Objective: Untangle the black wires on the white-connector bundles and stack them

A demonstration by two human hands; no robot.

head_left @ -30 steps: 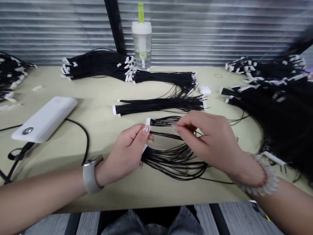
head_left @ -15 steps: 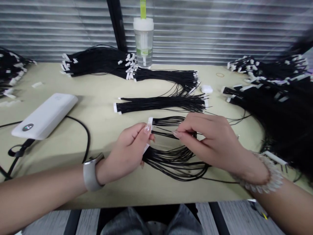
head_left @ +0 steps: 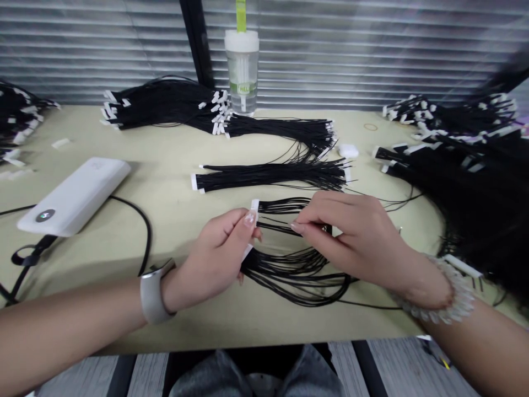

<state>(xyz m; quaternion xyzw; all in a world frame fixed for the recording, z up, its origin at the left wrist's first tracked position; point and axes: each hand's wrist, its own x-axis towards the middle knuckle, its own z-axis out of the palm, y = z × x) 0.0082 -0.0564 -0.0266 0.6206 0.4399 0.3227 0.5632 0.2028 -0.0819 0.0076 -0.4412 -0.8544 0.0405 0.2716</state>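
My left hand (head_left: 221, 248) pinches a white connector (head_left: 254, 207) between thumb and fingers, close to the table's front half. Black wires (head_left: 285, 205) run from that connector toward the right. My right hand (head_left: 347, 234) is closed, with thumb and forefinger pinching a thin black wire (head_left: 275, 220) a short way right of the connector. Below, a looped bunch of black wires (head_left: 301, 275) bends round under my right hand, its white end (head_left: 247, 252) beside my left fingers. My right palm hides part of the wires.
Behind my hands lies a straight wire bundle (head_left: 268, 175). Larger bundles with white connectors (head_left: 165, 105) rest at the back, and a dark wire heap (head_left: 475, 182) fills the right. A white power bank (head_left: 76, 196) with a cable is at left; a bottle (head_left: 242, 71) stands behind.
Both hands hold nearly the same place and grip. The pinched wire's tip appears a little farther from the connector; the whole view has shifted very slightly.
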